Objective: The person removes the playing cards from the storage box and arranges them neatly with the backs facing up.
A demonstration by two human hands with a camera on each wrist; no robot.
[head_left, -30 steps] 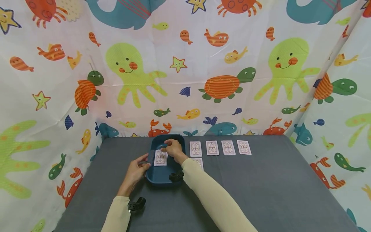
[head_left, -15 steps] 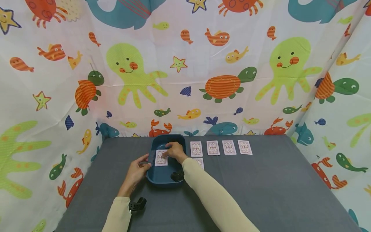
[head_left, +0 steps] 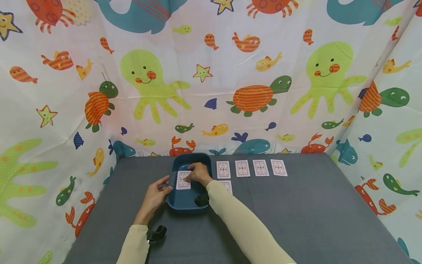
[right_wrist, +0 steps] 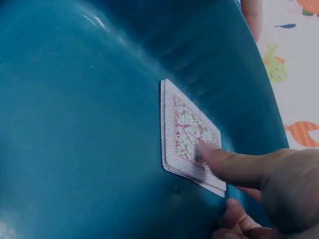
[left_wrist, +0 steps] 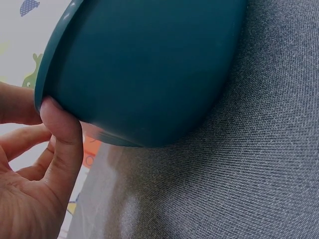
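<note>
Card stack [head_left: 181,182] lay backs-up on the tray [head_left: 184,202] floor, near its left wall. Left hand [head_left: 154,197] pinched the tray rim, thumb outside. Right hand [head_left: 199,173] gripped nothing — one straight digit pressed the top card, the rest bent beside it. Cards looked light, stiff but bendable, probably slippery against one another; best hold, I judged, by opposite long edges — squared first.

The tray [head_left: 183,200] at mid-frame looks like smooth, softly glossy plastic, the card stack [right_wrist: 184,132] like finely grained paper. The worktop [head_left: 296,212] across the lower frame shows matt, rough-woven cloth; the backdrop [head_left: 211,95] above, lightly creased fabric.
</note>
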